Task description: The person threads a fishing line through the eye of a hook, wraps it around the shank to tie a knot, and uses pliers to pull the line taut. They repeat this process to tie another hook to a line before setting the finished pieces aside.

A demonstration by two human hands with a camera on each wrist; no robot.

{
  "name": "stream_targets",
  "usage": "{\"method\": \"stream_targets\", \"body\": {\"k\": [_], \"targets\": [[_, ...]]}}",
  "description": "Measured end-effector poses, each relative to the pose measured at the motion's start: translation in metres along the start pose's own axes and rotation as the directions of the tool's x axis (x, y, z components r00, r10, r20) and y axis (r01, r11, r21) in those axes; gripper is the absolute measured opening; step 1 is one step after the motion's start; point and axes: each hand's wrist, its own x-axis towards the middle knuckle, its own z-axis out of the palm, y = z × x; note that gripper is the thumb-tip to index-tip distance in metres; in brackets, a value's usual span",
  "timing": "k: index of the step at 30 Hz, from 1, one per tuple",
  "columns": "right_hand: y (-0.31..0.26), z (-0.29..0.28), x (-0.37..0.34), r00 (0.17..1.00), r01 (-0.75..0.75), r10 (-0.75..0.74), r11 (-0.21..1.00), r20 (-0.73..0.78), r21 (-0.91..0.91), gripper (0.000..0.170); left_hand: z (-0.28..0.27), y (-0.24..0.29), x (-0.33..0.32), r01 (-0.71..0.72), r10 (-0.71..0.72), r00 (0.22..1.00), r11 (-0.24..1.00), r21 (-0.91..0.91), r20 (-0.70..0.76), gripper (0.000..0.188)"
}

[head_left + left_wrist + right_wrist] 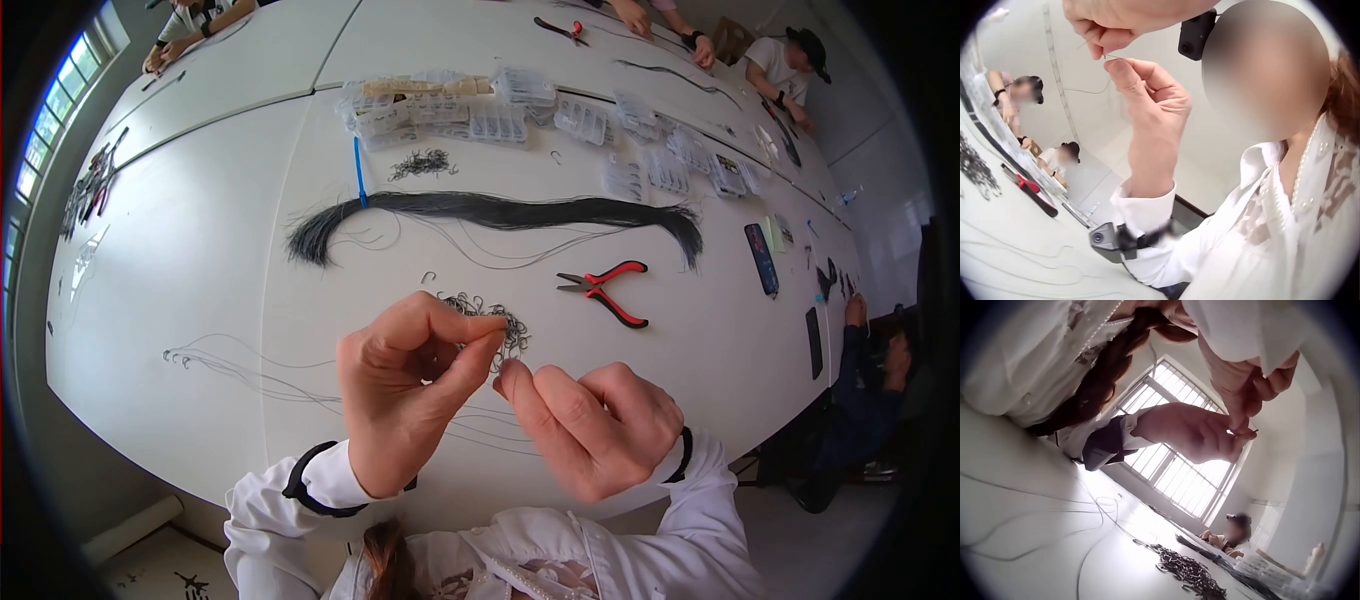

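Observation:
In the head view my left hand pinches a fish hook, mostly hidden by the fingers, between thumb and index fingertips. A small dark end pokes out there in the right wrist view. My right hand, close beside it, pinches a thin fishing line, which runs between both hands' fingertips in the left wrist view. Below the raised hands, a pile of fish hooks lies on the table. Several loose lines trail left, with hooks at their ends.
Red-handled pliers lie right of the pile. Farther back are a black line bundle with a blue zip tie, a second hook pile and clear plastic boxes. Phones lie at right. Other people sit around the table.

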Motion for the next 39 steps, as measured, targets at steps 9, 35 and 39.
{"method": "stream_targets", "body": {"k": [9, 35, 39], "targets": [[0.006, -0.002, 0.001, 0.965, -0.051, 0.018, 0.992, -0.263, -0.118, 0.023, 0.000, 0.001, -0.003, -0.335, 0.283, 0.942, 0.816, 0.470, 0.180, 0.011], [0.029, 0.003, 0.005, 0.960, -0.265, 0.281, 0.921, -0.014, 0.286, 0.019, 0.000, 0.006, -0.004, -0.427, 0.333, 0.900, 0.801, 0.420, 0.280, 0.013], [0.028, 0.008, 0.006, 0.902, -0.417, 0.394, 0.691, 0.176, 0.590, 0.013, 0.000, 0.008, -0.006, -0.421, 0.340, 0.904, 0.808, 0.412, 0.259, 0.010]]}}
